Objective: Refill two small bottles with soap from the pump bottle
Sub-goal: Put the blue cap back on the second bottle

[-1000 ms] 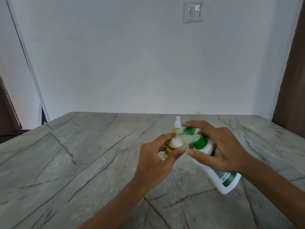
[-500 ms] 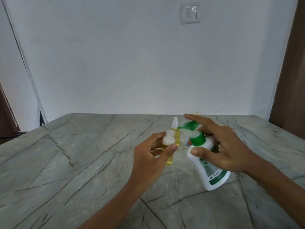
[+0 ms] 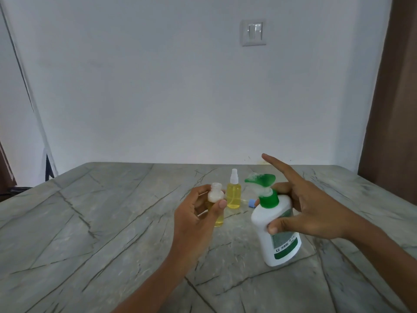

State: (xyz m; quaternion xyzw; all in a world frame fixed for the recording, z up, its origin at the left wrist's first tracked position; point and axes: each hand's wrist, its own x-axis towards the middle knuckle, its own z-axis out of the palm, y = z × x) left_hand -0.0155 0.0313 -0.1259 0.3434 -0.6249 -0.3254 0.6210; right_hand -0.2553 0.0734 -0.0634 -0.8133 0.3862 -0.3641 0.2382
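Yellow spray bottle (image 3: 233,193) and blue cap (image 3: 251,203) stand behind; left hand (image 3: 196,213) pinches small bottle (image 3: 215,193), right hand (image 3: 316,208) grips pump bottle (image 3: 277,224).

Soft, even light with a cool bluish cast fills the frame; its source is out of view. Faint, diffuse shadows lie on the matte bench (image 3: 90,222) beneath the left hand (image 3: 196,213) and right hand (image 3: 316,208). The pump bottle's green head (image 3: 261,179), beside the right hand's fingers, looks smeared. The brown panel (image 3: 394,86) right of that hand leans inward from wide-angle distortion.
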